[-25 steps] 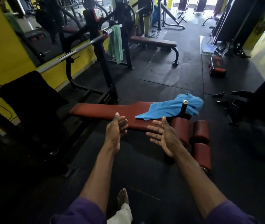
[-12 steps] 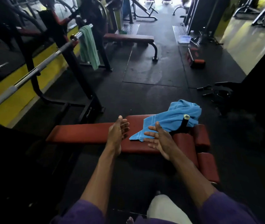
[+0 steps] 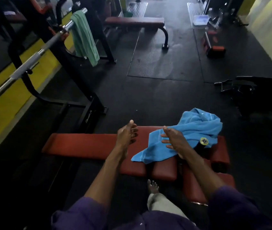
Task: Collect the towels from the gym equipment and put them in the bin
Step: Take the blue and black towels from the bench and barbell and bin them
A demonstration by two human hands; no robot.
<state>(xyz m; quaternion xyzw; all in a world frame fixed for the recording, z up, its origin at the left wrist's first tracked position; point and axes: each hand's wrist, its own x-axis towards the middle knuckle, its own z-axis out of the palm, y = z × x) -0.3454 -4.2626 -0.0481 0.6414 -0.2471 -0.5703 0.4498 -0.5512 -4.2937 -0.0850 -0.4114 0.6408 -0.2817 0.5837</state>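
A crumpled blue towel (image 3: 191,131) lies on the right end of a red padded bench (image 3: 85,144), draped around a black post with a yellow cap (image 3: 204,141). My right hand (image 3: 173,138) hovers over the towel's near left part, fingers spread and holding nothing. My left hand (image 3: 127,133) is held out above the bench's middle, open and empty, just left of the towel. A green towel (image 3: 84,37) hangs from the end of a steel barbell (image 3: 32,62) on the rack at upper left. No bin can be made out.
A black barbell rack (image 3: 82,90) stands left of the bench. Another red bench (image 3: 135,22) sits farther back. A red and black piece of equipment (image 3: 213,42) lies on the floor at right, dark equipment (image 3: 241,83) beyond the towel. My bare foot (image 3: 152,186) is below the bench.
I have stepped closer to the bench. Both hands have moved forward; the right one now reaches over the blue towel's edge, the left one over the bench pad.
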